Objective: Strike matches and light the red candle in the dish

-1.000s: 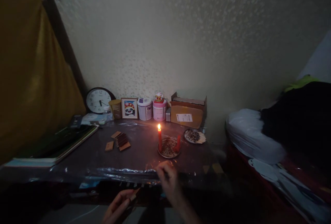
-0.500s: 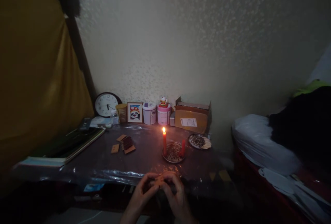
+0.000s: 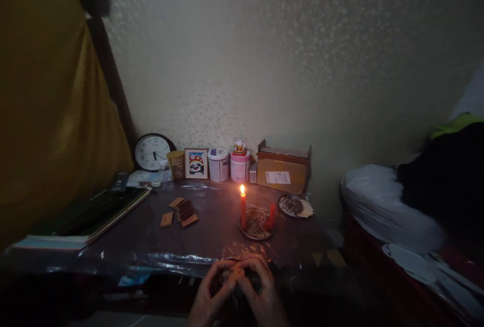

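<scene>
My left hand (image 3: 213, 289) and my right hand (image 3: 261, 286) meet at the near edge of the table. The fingertips of both pinch a small tan piece that looks like card (image 3: 236, 272); dim light and the fingers hide most of it. Just beyond them, a lit red candle (image 3: 243, 211) stands upright on a round metal plate (image 3: 257, 238). A shorter, unlit red candle (image 3: 272, 214) stands at the plate's right side, and small dark bits lie between the two. To the right, a second plate (image 3: 290, 206) bears many dark-headed matchsticks (image 3: 305, 208).
Tan card pieces (image 3: 167, 219) and dark brown strips (image 3: 185, 210) lie left of the candles. Along the wall stand a clock (image 3: 153, 152), a framed panda picture (image 3: 196, 164), two tins (image 3: 219, 165) and a cardboard box (image 3: 298, 173). A large green book (image 3: 102, 211) covers the left side.
The tan piece shows more between my fingertips, and both hands have shifted slightly right and down in view. The camera has moved a little; the things on the table stay put.
</scene>
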The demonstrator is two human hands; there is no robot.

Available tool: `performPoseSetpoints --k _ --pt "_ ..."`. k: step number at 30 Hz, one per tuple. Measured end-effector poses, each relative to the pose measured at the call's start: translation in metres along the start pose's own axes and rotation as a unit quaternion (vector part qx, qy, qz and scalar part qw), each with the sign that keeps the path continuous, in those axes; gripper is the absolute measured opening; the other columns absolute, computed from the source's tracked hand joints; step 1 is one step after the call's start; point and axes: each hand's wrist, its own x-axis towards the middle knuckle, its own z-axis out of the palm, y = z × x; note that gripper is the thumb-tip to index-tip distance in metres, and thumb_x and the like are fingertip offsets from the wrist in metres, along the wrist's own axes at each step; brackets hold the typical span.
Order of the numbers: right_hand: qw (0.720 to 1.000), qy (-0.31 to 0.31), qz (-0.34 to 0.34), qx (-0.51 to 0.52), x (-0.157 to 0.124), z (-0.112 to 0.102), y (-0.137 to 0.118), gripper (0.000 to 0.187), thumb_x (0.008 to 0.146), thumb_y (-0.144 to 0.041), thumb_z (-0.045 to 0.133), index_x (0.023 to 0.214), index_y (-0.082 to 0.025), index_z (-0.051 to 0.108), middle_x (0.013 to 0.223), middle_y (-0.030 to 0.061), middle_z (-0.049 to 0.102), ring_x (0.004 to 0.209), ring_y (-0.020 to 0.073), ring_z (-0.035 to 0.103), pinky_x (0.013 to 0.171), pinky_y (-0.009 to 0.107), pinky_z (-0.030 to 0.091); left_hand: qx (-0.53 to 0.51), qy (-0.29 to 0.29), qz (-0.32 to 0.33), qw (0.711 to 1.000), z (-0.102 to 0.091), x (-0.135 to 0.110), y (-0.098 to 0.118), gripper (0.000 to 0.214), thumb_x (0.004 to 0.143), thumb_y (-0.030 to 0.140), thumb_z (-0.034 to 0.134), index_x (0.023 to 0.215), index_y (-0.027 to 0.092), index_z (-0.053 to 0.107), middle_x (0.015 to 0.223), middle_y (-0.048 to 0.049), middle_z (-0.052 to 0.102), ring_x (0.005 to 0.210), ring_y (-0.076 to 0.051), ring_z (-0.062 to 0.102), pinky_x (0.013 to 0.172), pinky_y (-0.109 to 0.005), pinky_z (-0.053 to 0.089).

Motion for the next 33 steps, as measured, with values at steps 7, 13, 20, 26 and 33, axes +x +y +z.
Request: performPoseSetpoints --k 7,13,20,26,33 --pt "0.999 -0.018 0.027 0.014 0.000 0.002 0.006 0.008 0.082 -0.027 0.057 0.087 -0.022 0.061 0.092 0.0020 0.062 0.091 0.0169 0.059 0.083 0.025 0.045 -0.013 0.051 0.002 0.999 0.009 -0.002 0.005 0.030 0.063 0.039 0.070 0.087 0.021 0.066 0.080 -0.0039 0.070 0.077 -0.022 0.061 0.070 -0.028 0.045" --pt "0.997 -0.029 0.065 0.026 0.001 0.000 -0.005 0.011 0.082 -0.028 0.057 0.088 -0.020 0.061 0.091 0.0030 0.062 0.090 0.0174 0.059 0.083 0.026 0.045 -0.010 0.054 -0.004 0.998 0.010 -0.004 0.007 0.029 0.064 0.039 0.070 0.086 0.021 0.065 0.078 -0.0033 0.070 0.076 -0.021 0.061 0.068 -0.026 0.045" --pt "0.998 -0.036 0.036 0.034 0.002 0.001 0.001 0.012 0.082 -0.031 0.056 0.086 -0.020 0.061 0.090 0.0029 0.062 0.088 0.0176 0.059 0.081 0.027 0.046 -0.007 0.057 0.000 0.998 0.011 -0.004 0.009 0.031 0.063 0.040 0.070 0.086 0.020 0.065 0.078 -0.0040 0.070 0.076 -0.021 0.060 0.067 -0.026 0.045" --pt "0.999 -0.033 0.018 0.021 0.003 0.002 0.005 0.011 0.082 -0.030 0.057 0.086 -0.021 0.061 0.089 0.0028 0.062 0.089 0.0177 0.059 0.081 0.027 0.046 -0.013 0.064 -0.008 0.998 0.012 -0.005 0.010 0.030 0.064 0.040 0.069 0.085 0.019 0.064 0.073 -0.0035 0.069 0.076 -0.022 0.061 0.066 -0.026 0.045" --pt "1.000 -0.027 0.002 0.014 0.001 0.004 0.008 0.008 0.080 -0.024 0.058 0.088 -0.021 0.059 0.090 0.0022 0.061 0.089 0.0167 0.058 0.082 0.027 0.046 -0.026 0.067 -0.019 0.997 0.013 -0.005 0.013 0.031 0.063 0.041 0.070 0.085 0.020 0.065 0.076 -0.0044 0.070 0.075 -0.022 0.061 0.067 -0.027 0.046"
